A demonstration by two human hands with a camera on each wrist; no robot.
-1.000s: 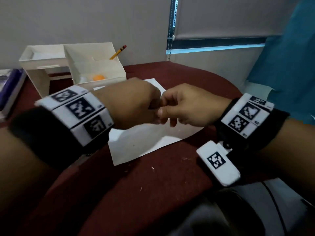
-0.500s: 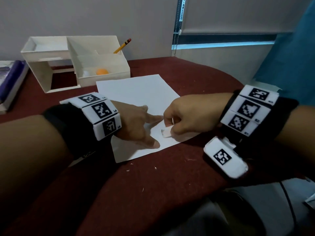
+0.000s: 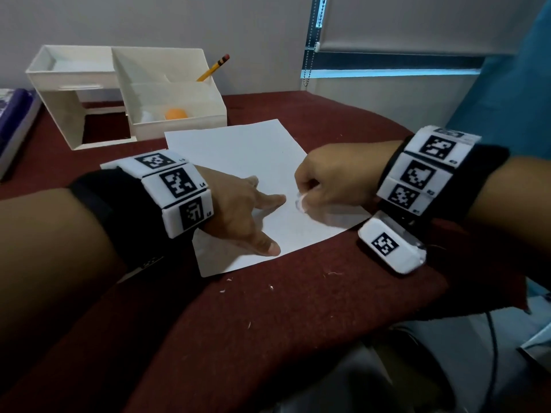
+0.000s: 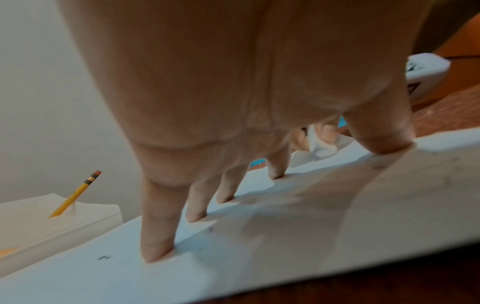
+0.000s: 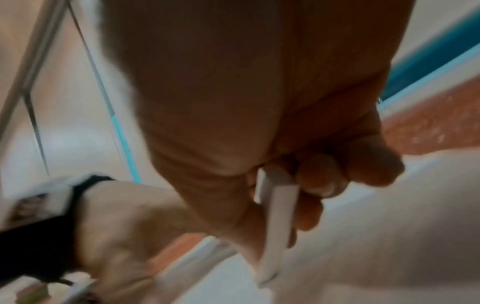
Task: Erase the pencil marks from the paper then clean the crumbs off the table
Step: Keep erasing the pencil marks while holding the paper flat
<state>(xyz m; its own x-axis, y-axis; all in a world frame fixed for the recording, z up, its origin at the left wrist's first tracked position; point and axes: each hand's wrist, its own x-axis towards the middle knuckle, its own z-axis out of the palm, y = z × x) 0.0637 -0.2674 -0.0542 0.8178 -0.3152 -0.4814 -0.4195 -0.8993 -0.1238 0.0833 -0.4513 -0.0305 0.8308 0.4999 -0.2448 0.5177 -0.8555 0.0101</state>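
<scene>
1.0 s ago my hands met in the air above the paper (image 3: pixel 238 150). Now left hand (image 3: pixel 238 204) is down, fingers (image 4: pixel 155 236) spread on the sheet; right hand (image 3: pixel 334 177) has brought the white eraser (image 3: pixel 301 201) onto the paper's right part.

One paper (image 3: pixel 253 162), one eraser (image 5: pixel 278 216), one pencil (image 3: pixel 214 67).

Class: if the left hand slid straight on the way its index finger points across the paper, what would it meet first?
Most likely the eraser pinched in the right hand; the left hand's index finger points at it across the paper, though depth is uncertain.
</scene>
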